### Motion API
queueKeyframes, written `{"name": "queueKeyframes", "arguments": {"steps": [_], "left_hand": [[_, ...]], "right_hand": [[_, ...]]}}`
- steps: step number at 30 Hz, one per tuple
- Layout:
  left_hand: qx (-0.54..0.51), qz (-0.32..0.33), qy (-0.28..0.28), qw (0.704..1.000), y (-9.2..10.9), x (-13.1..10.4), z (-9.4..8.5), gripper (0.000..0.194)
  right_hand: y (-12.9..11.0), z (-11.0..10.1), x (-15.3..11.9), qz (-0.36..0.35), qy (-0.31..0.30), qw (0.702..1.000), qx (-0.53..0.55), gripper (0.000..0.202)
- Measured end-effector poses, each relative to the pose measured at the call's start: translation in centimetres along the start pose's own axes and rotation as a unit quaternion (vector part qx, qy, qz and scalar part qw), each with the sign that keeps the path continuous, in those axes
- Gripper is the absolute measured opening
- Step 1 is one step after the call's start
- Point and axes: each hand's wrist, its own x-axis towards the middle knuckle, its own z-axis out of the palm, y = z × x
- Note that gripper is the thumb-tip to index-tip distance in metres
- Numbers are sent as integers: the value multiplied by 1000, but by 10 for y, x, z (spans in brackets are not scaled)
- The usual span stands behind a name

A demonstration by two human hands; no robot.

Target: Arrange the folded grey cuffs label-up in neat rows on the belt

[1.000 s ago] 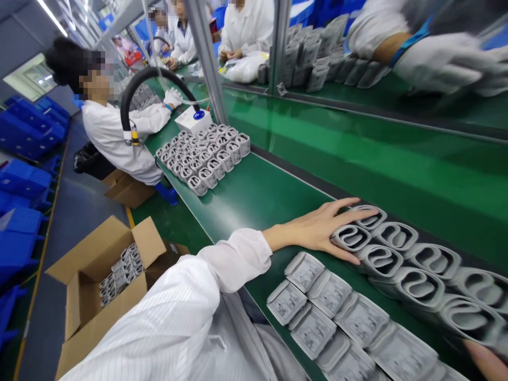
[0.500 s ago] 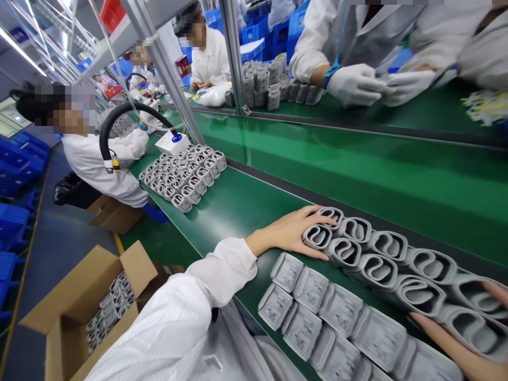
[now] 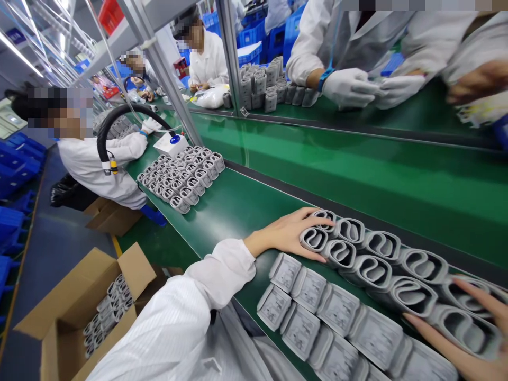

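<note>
Two rows of rolled grey cuffs [image 3: 373, 269] stand on end on the green table [image 3: 238, 211], their folded coils showing from above. At the rows' left end, my left hand [image 3: 291, 233] grips the last rolls, thumb on the near side and fingers on the far side. My right hand [image 3: 476, 328], cut off by the frame's right edge, spreads its fingers around the rolls at the other end. Nearer to me, flat grey folded pieces [image 3: 341, 312] lie in two rows with printed faces up; neither hand touches them.
More rolls [image 3: 182, 174] stand farther left beside a white box [image 3: 170, 143] with a black hose. A carton [image 3: 71, 296] holding rolls is at lower left. A green conveyor [image 3: 357, 174] runs behind a dark rail. Gloved co-worker's hands [image 3: 353, 87] are across it.
The rows of rolls and my right hand have shifted slightly left in view. My left hand keeps its grip at the left end. A co-worker's hand has appeared at upper right.
</note>
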Motion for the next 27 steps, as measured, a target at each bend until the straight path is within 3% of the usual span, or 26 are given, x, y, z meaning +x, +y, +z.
{"name": "queueKeyframes", "arguments": {"steps": [3,7,14,21,27], "left_hand": [[10,-2,8,1000,0,1,-1,97],[20,-14,14,1000,-2,2,-3,102],[19,-26,18,999,-2,1,-4,105],[34,3,34,999,-1,2,1,98],[34,-2,24,999,1,1,2,94]], "right_hand": [[-4,-4,2,-56,-11,998,-4,82],[-9,-9,4,-40,-46,998,7,77],[-13,-7,0,11,-37,998,43,68],[-15,-10,3,-58,-12,998,-9,78],[-14,-11,2,-59,-1,998,-19,84]]}}
